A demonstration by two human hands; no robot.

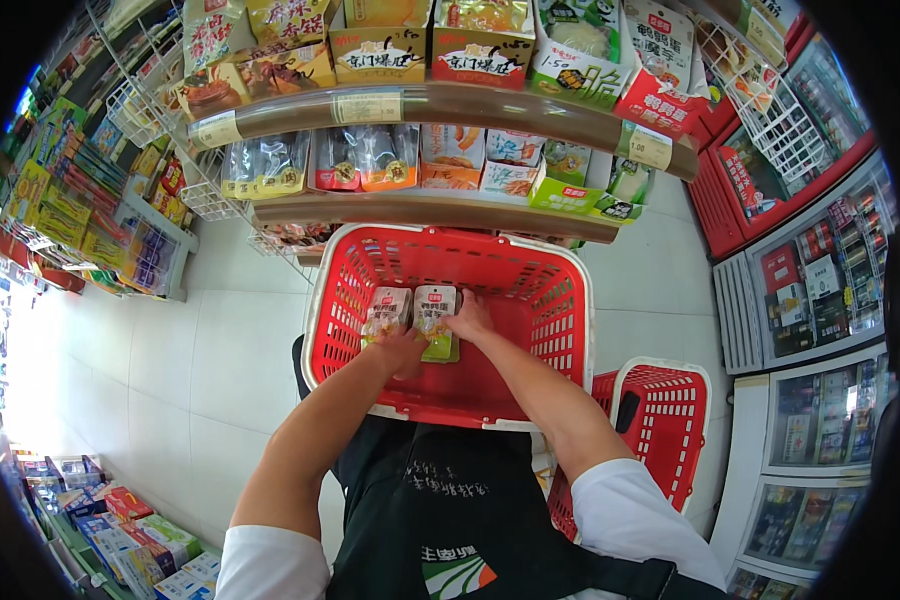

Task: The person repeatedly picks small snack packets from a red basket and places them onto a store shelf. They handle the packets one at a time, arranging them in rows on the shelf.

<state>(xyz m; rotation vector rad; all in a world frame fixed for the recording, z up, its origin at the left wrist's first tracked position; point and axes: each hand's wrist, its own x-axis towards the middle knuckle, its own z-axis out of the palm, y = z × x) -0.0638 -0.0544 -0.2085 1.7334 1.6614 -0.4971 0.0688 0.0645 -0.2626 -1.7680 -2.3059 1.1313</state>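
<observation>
A red plastic shopping basket (495,300) with a white rim is in front of me, both my hands inside it. In its left part two stacks of snack pouches lie side by side, a left stack (387,307) and a right stack (436,307), grey-white above with green lower edges. My left hand (403,351) is at the lower end of the pouches, between the stacks; its fingers are partly hidden. My right hand (471,316) touches the right side of the right stack, fingers spread along it. Whether either hand grips a pouch cannot be told.
Beyond the basket stands a shelf rack (450,206) with boxed snacks. A second red basket (667,435) is at the lower right, a dark object (628,411) at its rim. Fridges (817,277) line the right side; a snack rack (82,217) and stacked boxes (142,532) are on the left.
</observation>
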